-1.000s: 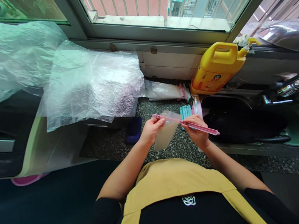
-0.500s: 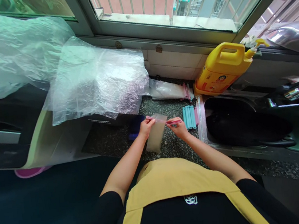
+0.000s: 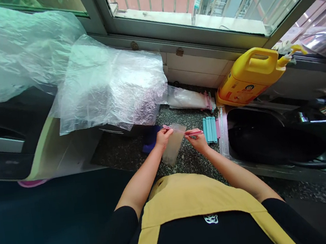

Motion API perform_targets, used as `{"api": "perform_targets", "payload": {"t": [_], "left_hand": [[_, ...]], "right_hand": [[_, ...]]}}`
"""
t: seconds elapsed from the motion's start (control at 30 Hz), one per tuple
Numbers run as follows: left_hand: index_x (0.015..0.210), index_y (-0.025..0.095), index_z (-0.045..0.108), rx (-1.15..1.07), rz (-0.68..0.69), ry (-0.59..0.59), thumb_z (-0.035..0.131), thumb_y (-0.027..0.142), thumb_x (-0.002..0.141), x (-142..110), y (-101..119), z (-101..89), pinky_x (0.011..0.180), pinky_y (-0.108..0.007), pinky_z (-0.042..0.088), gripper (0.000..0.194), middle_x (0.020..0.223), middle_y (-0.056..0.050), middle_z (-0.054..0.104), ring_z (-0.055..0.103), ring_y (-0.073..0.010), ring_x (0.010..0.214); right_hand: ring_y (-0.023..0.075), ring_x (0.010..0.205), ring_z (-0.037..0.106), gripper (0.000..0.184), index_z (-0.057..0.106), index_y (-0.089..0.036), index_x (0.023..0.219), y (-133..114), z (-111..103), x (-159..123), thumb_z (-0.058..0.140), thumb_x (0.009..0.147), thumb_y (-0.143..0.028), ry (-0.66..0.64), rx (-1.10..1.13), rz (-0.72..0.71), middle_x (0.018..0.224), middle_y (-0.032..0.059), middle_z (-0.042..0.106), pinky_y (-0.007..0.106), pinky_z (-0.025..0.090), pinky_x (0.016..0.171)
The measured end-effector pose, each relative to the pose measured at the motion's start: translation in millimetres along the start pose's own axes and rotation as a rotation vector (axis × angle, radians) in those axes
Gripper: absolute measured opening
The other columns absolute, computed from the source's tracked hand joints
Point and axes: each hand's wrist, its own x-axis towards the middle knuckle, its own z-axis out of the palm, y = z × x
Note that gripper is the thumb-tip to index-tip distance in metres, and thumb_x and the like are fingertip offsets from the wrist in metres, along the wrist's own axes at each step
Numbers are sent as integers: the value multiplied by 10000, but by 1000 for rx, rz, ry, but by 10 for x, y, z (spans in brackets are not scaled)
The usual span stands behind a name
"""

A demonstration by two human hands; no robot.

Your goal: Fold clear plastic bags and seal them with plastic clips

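Note:
My left hand pinches the top left corner of a small clear plastic bag that hangs down over the speckled counter. A pink sealing stick runs along the bag's top edge, and my right hand is closed on its right end. Both hands are held close together just above the counter. A row of teal sealing sticks lies on the counter right beside my right hand.
A yellow jug stands by the window sill. A dark sink lies to the right. Crumpled clear plastic sheets cover the appliance on the left. More bags with pink sticks lie at the back of the counter.
The hands and bag moved away from me, toward the back of the counter. The pink stick, which jutted out well past my right hand, now ends just beyond it.

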Motion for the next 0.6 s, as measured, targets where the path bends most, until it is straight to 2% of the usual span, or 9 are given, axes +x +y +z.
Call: {"api": "perform_targets", "payload": {"t": [0.23,0.4,0.5,0.6], "left_hand": [[581,138,643,-24,-17,-59,753,305,524,-99,6,137,659,-240,414,208,562,15,609,520,-109,587],[623,138,660,-21,-21,-84,750,336,527,-178,5,215,675,-255,429,237,599,-3,635,544,-124,603],[626,137,665,6,-3,-74,739,325,526,-164,-5,182,689,-260,431,225,608,-5,641,547,-128,612],[594,140,656,53,30,-30,724,303,532,-79,-18,53,693,-259,422,187,584,4,625,530,-127,607]], "right_hand": [[201,806,639,154,673,-203,861,-142,-262,-106,601,819,-333,85,5,-69,842,65,719,390,517,737],[201,838,645,105,653,-207,852,-203,-433,-169,583,836,-283,143,13,-136,894,77,720,401,511,758],[202,829,644,109,657,-209,863,-193,-418,-159,580,836,-282,121,-17,-130,881,72,721,397,508,751],[203,805,642,137,667,-205,868,-156,-258,-91,569,837,-295,40,-47,-86,867,72,723,383,505,728]]}}
